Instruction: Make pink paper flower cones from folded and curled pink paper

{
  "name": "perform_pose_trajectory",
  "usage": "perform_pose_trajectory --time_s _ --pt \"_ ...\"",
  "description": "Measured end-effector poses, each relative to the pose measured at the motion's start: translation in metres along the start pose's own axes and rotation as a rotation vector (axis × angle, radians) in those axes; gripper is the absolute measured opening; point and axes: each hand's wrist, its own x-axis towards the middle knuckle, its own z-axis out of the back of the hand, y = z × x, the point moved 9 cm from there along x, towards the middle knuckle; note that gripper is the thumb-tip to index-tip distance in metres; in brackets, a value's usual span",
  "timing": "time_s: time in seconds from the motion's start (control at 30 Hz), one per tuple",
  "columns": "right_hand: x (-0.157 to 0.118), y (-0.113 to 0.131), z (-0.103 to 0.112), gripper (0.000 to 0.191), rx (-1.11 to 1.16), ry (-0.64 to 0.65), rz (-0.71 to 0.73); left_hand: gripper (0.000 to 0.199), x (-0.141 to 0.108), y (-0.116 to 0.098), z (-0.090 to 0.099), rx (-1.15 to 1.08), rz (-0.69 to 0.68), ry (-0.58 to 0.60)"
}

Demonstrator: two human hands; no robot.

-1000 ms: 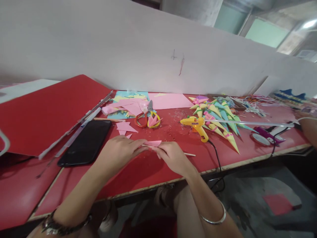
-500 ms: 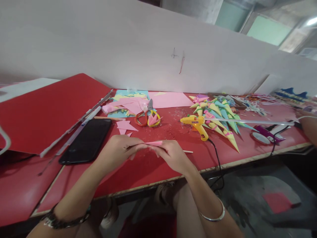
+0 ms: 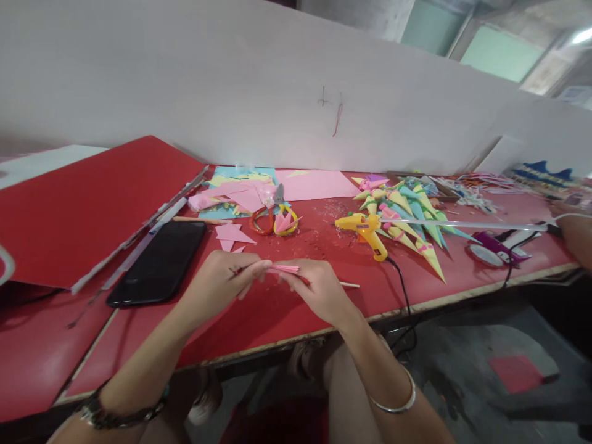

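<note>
A narrow piece of folded pink paper (image 3: 284,269) spans the gap between my two hands above the red table. My left hand (image 3: 231,274) pinches its left end between thumb and fingers. On the other side my right hand (image 3: 317,287) grips the right end, its fingers partly hidden behind the paper. A thin wooden stick (image 3: 350,285) pokes out past my right hand; whether that hand touches it I cannot tell. Just beyond the hands lie pink paper cut-outs (image 3: 231,235) and scissors (image 3: 263,221) with red and yellow handles, a folded pink paper flower (image 3: 284,221) on them.
A yellow glue gun (image 3: 365,229) with a long clear glue stick (image 3: 457,226) lies right of centre, its cord over the front edge. Behind it are several paper cones (image 3: 430,250). At left are a black phone (image 3: 160,265) and red board (image 3: 92,209). Someone's arm (image 3: 573,234) shows far right.
My left thumb has shifted on the folded pink paper, and its layered edge shows a little more. The view has moved slightly; the things on the table stay put.
</note>
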Motion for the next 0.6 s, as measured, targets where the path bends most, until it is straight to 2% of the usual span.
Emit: perform_pose_trajectory --time_s 0.17,0.43,0.5,0.6 --pt "-0.001 0.004 -0.002 0.025 -0.150 -0.024 0.086 0.040 0.000 0.005 -0.003 -0.048 0.074 0.027" --pt "-0.001 0.012 -0.013 0.027 -0.562 0.054 0.156 0.045 -0.001 0.020 -0.019 -0.180 0.235 0.144" --pt "0.000 0.011 -0.012 0.027 -0.572 0.053 0.146 0.045 -0.001 0.017 -0.016 -0.133 0.208 0.114" --pt "0.000 0.009 -0.004 0.027 -0.421 0.017 0.106 0.044 -0.001 0.002 -0.006 0.024 0.039 0.034"
